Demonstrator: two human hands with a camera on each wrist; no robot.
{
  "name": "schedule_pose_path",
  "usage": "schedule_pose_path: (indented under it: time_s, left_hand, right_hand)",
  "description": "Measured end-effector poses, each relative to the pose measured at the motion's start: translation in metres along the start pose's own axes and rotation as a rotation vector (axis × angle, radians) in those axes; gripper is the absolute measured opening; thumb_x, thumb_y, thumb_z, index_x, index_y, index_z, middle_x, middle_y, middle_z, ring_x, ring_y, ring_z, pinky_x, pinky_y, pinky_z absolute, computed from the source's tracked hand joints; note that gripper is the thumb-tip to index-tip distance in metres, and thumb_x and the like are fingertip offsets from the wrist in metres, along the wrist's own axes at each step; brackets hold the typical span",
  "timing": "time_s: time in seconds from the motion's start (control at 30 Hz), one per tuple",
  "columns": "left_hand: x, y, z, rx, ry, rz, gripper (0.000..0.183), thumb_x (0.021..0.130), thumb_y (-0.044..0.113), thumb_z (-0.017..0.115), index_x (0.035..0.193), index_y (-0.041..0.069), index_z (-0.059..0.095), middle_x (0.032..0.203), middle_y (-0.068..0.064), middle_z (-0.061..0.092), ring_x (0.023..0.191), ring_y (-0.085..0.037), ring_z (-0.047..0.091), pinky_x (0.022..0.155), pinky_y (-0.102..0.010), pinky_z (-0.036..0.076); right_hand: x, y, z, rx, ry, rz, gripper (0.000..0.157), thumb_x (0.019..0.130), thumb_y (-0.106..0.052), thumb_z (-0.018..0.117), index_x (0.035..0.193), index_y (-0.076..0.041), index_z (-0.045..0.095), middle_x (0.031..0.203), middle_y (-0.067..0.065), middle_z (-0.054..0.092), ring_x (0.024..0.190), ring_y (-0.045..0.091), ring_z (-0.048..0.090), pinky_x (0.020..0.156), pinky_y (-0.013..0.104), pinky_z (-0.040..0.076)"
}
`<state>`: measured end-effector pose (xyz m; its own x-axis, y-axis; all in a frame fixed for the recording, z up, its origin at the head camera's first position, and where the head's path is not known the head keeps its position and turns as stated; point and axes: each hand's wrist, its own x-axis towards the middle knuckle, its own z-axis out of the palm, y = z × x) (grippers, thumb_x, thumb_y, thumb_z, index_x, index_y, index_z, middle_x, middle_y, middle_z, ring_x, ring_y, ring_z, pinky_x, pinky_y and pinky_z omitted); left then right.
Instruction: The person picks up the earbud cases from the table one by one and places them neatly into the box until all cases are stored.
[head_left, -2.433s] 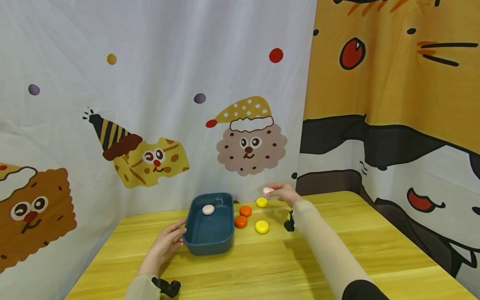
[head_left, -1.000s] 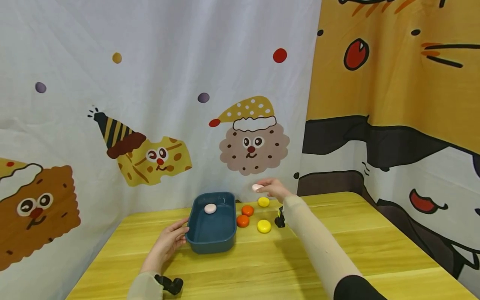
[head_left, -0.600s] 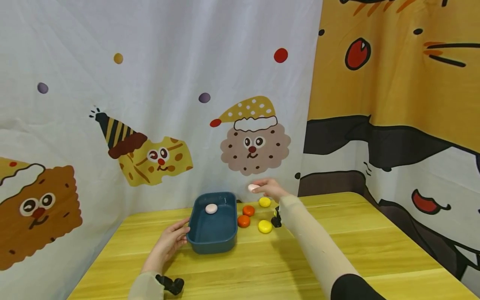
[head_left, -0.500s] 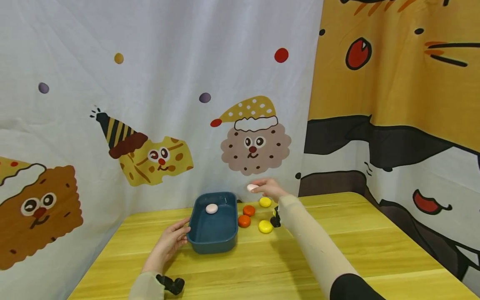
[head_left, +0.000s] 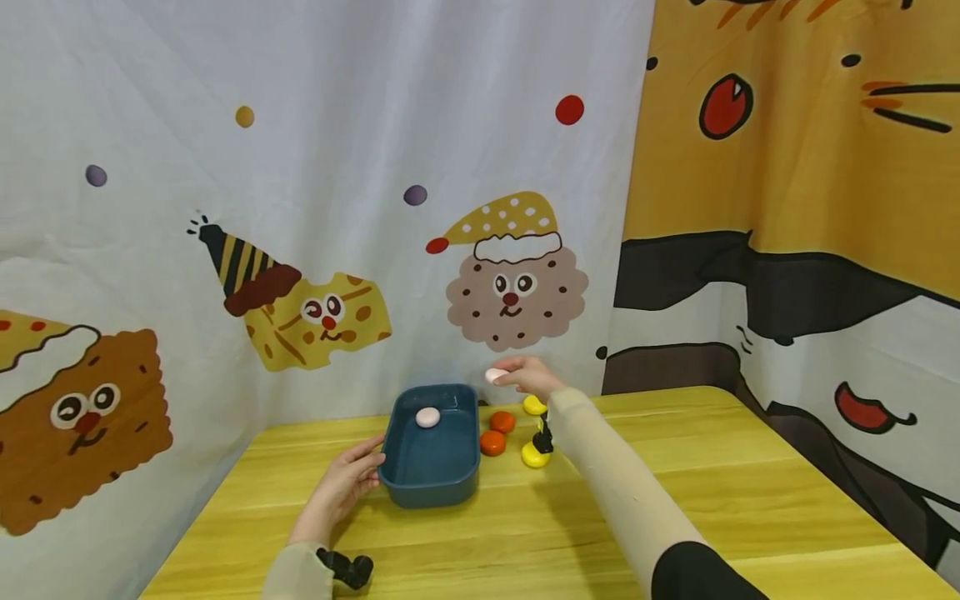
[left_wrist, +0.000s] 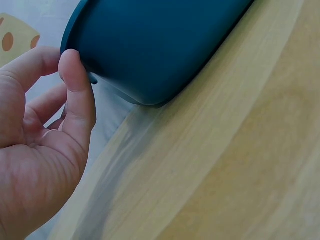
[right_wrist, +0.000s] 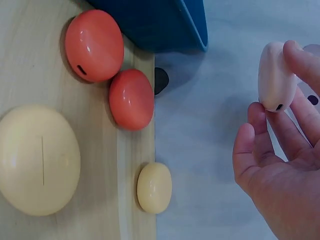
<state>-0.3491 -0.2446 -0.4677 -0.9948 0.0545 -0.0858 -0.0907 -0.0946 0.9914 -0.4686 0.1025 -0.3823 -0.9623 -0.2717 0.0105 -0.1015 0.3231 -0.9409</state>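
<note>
Yellow wood grain runs across the worktop (head_left: 465,554), whose back edge meets a white curtain (head_left: 322,167) printed with a cookie, a cheese and a square biscuit, all with faces. On the right hangs an orange, black and white curtain (head_left: 810,183), cartoon faces on that too. Near the back edge, left of the middle, stands a blue tub (head_left: 431,496) with one pink piece (head_left: 428,417) lying inside, toward its far end. The person's left hand (head_left: 347,483) grips the tub's left rim with thumb and fingers. Their right hand (head_left: 528,377) pinches another pink piece (head_left: 495,376), tilted on its side, raised above the back edge just right of the tub. Two orange pieces (head_left: 492,442) sit close together by the tub's right wall. Beyond them are two yellow pieces, one (head_left: 535,405) near the back edge, the other (head_left: 527,457) nearer the front, partly hidden by a black wrist camera (head_left: 543,439). Pale sleeves (head_left: 615,467) reach in from the front edge, and light falls evenly on everything.
</note>
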Motion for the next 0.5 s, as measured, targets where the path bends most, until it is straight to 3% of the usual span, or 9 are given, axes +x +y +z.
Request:
schedule_pose_path:
  time_s: [0.5]
  left_hand:
    - [0.002,0.000,-0.001,-0.006,-0.016,-0.003,0.058,0.095,0.009,0.061,0.147,0.001,0.038,0.089,-0.004,0.058,0.060,-0.009,0.054,0.059,-0.021,0.051]
  right_hand:
    - [0.007,-0.002,0.013,0.017,-0.010,-0.003,0.038,0.086,-0.014,0.074,0.123,-0.008,0.067,0.120,0.006,0.064,0.109,0.026,0.056,0.100,0.054,0.039]
